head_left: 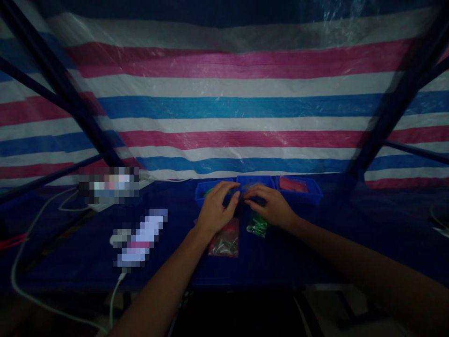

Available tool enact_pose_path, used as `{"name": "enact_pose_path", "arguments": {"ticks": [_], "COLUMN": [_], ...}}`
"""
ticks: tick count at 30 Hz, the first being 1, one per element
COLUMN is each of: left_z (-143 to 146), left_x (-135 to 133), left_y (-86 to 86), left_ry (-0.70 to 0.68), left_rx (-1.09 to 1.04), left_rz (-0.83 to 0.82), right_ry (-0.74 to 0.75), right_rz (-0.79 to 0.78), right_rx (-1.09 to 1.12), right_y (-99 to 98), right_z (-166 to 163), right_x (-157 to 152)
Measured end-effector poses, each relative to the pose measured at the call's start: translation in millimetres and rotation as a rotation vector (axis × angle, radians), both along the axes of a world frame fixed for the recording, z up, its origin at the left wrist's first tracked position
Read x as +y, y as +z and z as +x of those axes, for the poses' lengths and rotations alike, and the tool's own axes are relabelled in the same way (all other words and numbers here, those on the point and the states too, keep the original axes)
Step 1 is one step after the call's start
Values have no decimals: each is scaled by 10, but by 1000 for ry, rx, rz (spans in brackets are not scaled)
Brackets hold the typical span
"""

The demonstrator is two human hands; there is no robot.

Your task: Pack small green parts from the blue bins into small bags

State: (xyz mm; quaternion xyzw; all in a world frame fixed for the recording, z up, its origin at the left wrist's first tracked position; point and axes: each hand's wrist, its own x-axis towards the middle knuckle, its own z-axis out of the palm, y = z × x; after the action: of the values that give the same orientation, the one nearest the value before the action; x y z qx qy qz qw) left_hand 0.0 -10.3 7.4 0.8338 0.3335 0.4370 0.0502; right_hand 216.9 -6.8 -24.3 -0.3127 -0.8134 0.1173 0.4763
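My left hand [218, 208] and my right hand [271, 204] face each other above the table, fingers curled and fingertips close together. Each thumb is bent toward its fingers in a pinch. Whatever sits between the fingertips is too small and dark to name. Below my left hand lies a clear plastic bag [224, 245] with a red upper part. A small shiny green packet [257, 225] rests under my right hand. Just behind the hands are blue bins: the left bin [199, 189] with something green inside, the middle bin [254, 179], and the right bin [315, 191] holding a pinkish-red packet [293, 184].
On the dark blue table [280, 267], a phone-like lit device [143, 238] with a white cable [115, 290] lies to the left, partly pixelated. Another pixelated object [110, 185] sits at the back left. Behind stands a striped tarp [231, 107] between dark frame poles [389, 103].
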Motion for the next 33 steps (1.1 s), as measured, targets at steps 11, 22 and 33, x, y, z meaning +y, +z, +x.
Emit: {"name": "enact_pose_path", "arguments": {"ticks": [11, 22, 33], "left_z": [64, 81, 89], "left_x": [71, 71, 67], "left_y": [-168, -179, -176], "left_ry": [-126, -162, -195], "left_rx": [1, -83, -124], "left_rz": [-282, -307, -327], "right_ry": [80, 180, 165], "right_rz": [-441, -583, -548], "right_rx": [489, 496, 520], "right_y": [-83, -96, -77], "right_z": [59, 43, 17], "right_x": [41, 8, -25]}}
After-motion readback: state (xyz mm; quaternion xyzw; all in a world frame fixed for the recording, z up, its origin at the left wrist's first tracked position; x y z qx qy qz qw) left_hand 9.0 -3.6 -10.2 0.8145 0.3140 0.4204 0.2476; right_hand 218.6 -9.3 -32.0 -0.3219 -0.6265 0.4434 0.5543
